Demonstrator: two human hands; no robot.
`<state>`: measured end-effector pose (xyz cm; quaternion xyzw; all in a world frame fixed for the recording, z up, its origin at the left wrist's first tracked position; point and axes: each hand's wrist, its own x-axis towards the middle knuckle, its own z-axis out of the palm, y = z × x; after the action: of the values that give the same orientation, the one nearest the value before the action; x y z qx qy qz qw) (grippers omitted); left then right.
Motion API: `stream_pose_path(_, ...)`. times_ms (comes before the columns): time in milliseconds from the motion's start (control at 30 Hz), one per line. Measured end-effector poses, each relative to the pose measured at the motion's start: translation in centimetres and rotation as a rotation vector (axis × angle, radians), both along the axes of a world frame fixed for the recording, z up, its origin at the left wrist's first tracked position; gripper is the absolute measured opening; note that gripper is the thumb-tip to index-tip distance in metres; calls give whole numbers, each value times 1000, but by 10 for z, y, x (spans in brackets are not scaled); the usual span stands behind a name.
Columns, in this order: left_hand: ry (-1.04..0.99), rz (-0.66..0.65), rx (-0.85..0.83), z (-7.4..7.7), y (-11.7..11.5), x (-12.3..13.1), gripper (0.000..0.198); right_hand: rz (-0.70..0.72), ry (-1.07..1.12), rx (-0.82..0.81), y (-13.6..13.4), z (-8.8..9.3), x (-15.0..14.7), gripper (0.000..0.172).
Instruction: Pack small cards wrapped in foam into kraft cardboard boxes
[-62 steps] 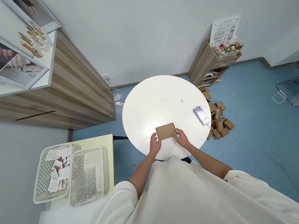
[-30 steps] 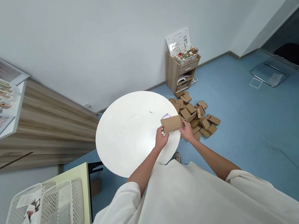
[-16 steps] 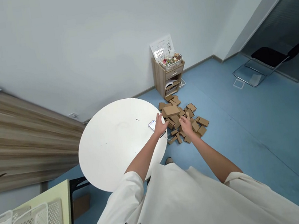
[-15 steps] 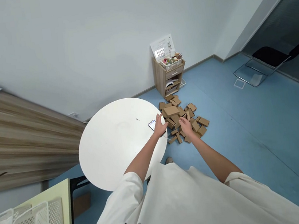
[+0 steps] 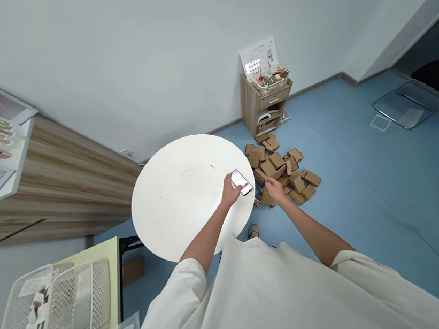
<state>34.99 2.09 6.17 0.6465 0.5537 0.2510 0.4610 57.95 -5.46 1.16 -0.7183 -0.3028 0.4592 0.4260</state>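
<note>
My left hand (image 5: 230,191) is closed on the left side of a smartphone (image 5: 241,181), thumb over its lit screen. The phone is at the right rim of the round white table (image 5: 176,208); whether it is lifted off the top I cannot tell. A thin white cable (image 5: 255,198) trails near its lower end. To the right, past the rim, my right hand (image 5: 275,189) has its fingers pressed together; what is in them, if anything, I cannot make out. Beyond and below it, a loose heap of small brown cardboard boxes (image 5: 276,160) covers part of the blue floor.
Behind the heap stands a small wooden cabinet (image 5: 254,103) bearing a basket of dried flowers (image 5: 271,82). White plastic baskets (image 5: 67,314) lie on a pale table at lower left. A wood-grain counter (image 5: 78,172) runs along the left; a black chair (image 5: 435,79) is far right.
My left hand now grips the phone, turned with its screen in full view; before, the hand partly covered it. My right hand stays near the table's edge. The view has swung left.
</note>
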Motion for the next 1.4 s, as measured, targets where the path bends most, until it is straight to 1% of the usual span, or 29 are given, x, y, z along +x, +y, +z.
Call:
stream_pose_path(100,8,51,-22,0,-9,-23,77,50,5,-4,6,3,-17,62)
stream_pose_path(233,16,131,-65,1,-26,-58,73,142,35,6,18,9,-50,65)
stream_pose_path(367,25,217,-70,5,-42,-96,69,254,13,-10,30,19,-89,59)
stream_pose_path(533,1,317,-73,11,-63,-150,66,346,-38,38,35,33,-147,51)
stream_pose_path(633,-26,357,-79,12,-78,-186,64,407,-48,45,32,35,-187,49)
stream_pose_path(733,-48,378,-74,12,-95,-228,61,468,-56,59,22,34,-231,48)
stream_pose_path(967,-67,398,-79,1,-132,-332,57,542,-77,31,-15,32,-342,47)
stream_pose_path(1067,-64,428,-66,-2,-144,-371,55,575,-75,22,-30,34,-384,46)
stream_pose_path(1200,-68,491,-56,1,-157,-411,52,657,-81,44,-35,39,-429,44)
stream_pose_path(1400,-93,653,-60,9,-174,-452,51,819,-82,71,-13,49,-479,43)
